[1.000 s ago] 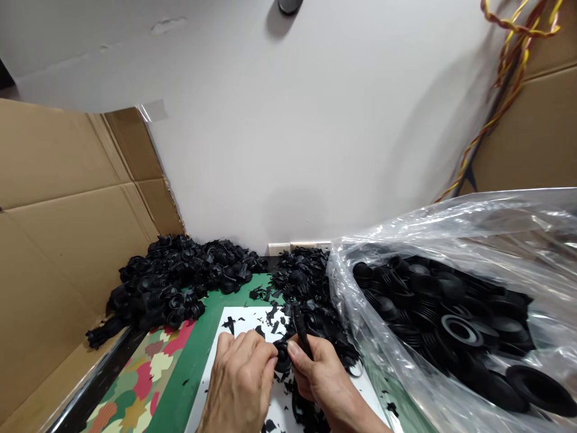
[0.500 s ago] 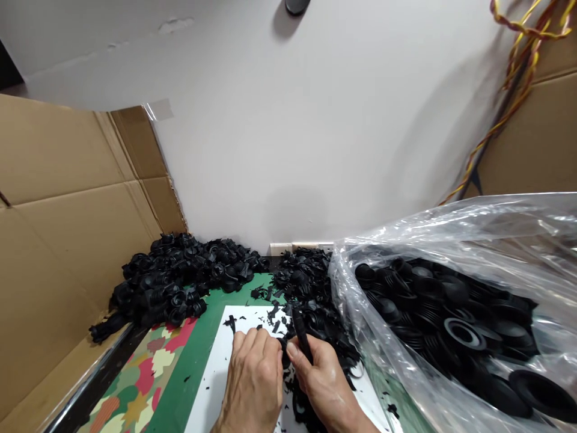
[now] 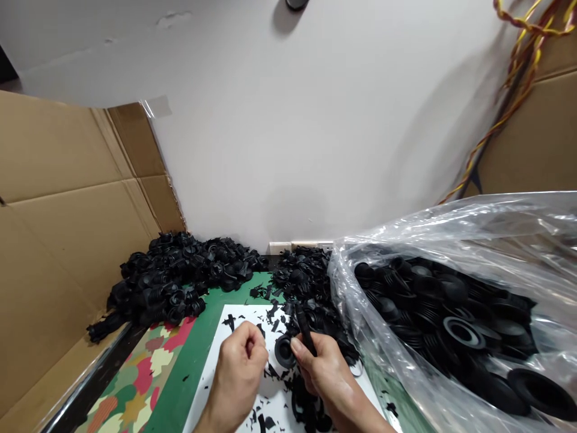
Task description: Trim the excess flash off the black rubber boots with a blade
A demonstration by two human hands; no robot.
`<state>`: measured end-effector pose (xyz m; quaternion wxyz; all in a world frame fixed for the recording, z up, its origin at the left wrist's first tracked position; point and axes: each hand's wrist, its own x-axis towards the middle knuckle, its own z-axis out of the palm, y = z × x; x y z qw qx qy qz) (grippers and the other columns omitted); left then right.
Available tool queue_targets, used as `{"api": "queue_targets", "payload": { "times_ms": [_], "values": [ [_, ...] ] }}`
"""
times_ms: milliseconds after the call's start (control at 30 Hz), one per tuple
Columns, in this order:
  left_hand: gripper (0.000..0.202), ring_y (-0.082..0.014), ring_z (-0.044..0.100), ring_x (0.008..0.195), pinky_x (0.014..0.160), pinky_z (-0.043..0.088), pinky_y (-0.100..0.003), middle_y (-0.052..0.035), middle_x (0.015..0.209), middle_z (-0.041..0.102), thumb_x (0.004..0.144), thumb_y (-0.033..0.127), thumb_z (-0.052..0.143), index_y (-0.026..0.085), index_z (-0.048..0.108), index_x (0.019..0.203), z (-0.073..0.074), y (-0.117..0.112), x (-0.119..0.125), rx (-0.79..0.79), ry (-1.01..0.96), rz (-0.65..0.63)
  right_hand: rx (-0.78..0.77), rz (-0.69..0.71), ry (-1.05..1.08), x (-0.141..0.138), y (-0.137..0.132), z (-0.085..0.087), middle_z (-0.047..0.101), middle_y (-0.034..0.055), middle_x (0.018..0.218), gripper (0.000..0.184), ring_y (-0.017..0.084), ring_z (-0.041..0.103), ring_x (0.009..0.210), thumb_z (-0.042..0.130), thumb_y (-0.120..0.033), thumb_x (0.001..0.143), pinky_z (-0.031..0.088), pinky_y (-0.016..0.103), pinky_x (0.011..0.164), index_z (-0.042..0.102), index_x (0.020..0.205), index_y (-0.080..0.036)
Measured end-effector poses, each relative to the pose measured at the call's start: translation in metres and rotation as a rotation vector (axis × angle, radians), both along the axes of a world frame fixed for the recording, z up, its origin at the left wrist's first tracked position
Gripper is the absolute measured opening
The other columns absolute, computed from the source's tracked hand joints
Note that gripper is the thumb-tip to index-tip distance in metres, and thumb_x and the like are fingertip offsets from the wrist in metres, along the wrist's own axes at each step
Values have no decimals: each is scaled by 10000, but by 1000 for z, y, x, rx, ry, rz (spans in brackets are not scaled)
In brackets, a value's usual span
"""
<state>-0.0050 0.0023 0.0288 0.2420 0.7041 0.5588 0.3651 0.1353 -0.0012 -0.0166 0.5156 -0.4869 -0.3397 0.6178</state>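
Note:
My right hand (image 3: 322,373) is closed round a slim black tool (image 3: 305,329) that sticks up past the thumb, and it also keeps a small black rubber boot (image 3: 285,350) at its fingertips, open end facing left. My left hand (image 3: 238,373) is curled in a pinch just left of the boot, apart from it; what its fingers hold is too small to name. Both hands hover over a white sheet (image 3: 216,373) strewn with black rubber trimmings (image 3: 274,313).
A heap of ribbed black boots (image 3: 175,282) lies at the back left against cardboard walls (image 3: 67,222). Another heap of scraps (image 3: 306,276) sits by the white wall. A clear plastic bag (image 3: 451,240) of black boots (image 3: 442,319) fills the right. A green mat (image 3: 198,343) and camouflage cloth (image 3: 135,385) lie beneath.
My left hand has pulled back leftward off the rubber boot, which now shows its open end at my right fingertips. More trimmings lie on the white sheet.

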Motion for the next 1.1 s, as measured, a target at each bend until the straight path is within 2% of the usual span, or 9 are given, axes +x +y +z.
{"api": "queue_targets", "payload": {
  "times_ms": [100, 233, 300, 367, 467, 600, 667, 833, 1100],
  "values": [
    [245, -122, 307, 498, 470, 272, -241, 69, 531, 302, 762, 334, 418, 239, 328, 556, 2, 3, -10, -67, -107, 65, -33, 15, 35, -1, -2, 3, 255, -126, 389, 372, 46, 214, 368, 715, -480, 600, 165, 204, 377, 479, 583, -193],
    [332, -109, 270, 480, 461, 242, -242, 77, 495, 277, 762, 403, 431, 238, 298, 507, -7, 8, -19, -182, -212, 78, -66, 41, 95, -1, -5, 10, 226, -144, 401, 409, 25, 136, 367, 689, -503, 611, 104, 198, 374, 402, 575, -214],
    [255, -106, 279, 472, 451, 224, -235, 78, 485, 314, 732, 343, 471, 219, 386, 527, -12, 9, -20, -217, -239, 97, -75, 52, 117, -2, -6, 12, 222, -147, 401, 426, 19, 115, 368, 688, -511, 606, 86, 201, 375, 381, 571, -218],
    [38, -104, 294, 464, 445, 215, -224, 86, 485, 359, 676, 231, 497, 196, 510, 667, -16, 9, -20, -246, -269, 111, -80, 59, 130, -2, -7, 14, 220, -150, 399, 435, 13, 100, 370, 694, -512, 600, 79, 200, 377, 374, 570, -219],
    [300, -109, 373, 480, 455, 254, -214, 74, 524, 472, 598, 116, 494, 189, 562, 881, -15, 8, -18, -306, -352, 55, -80, 63, 138, -2, -7, 15, 229, -148, 392, 446, 12, 107, 369, 706, -514, 592, 79, 201, 378, 373, 572, -218],
    [408, -148, 537, 709, 561, 364, -227, -23, 834, 620, 584, 68, 507, 192, 601, 962, -7, 3, -13, -336, -435, -117, -79, 76, 142, -2, -6, 15, 241, -143, 383, 463, 15, 131, 360, 712, -545, 569, 79, 205, 377, 389, 571, -214],
    [438, -160, 540, 780, 603, 381, -237, -35, 920, 616, 574, 48, 526, 195, 618, 976, -2, 0, -10, -347, -427, -164, -66, 87, 147, -1, -7, 15, 238, -144, 387, 455, 16, 125, 364, 704, -560, 578, 76, 207, 379, 421, 591, -204],
    [463, -152, 458, 721, 651, 375, -262, -14, 835, 614, 553, 43, 565, 189, 628, 987, 7, -4, -5, -372, -309, -179, -37, 100, 156, 0, -10, 15, 225, -151, 402, 463, 17, 110, 376, 700, -583, 598, 75, 210, 385, 476, 646, -181],
    [313, -164, 468, 720, 658, 391, -277, -10, 799, 572, 631, 120, 591, 190, 590, 936, 7, -6, -6, -288, -299, -195, -23, 93, 160, -1, -8, 15, 225, -150, 396, 444, 19, 103, 375, 695, -569, 603, 77, 210, 384, 485, 632, -179]
  ]
}}
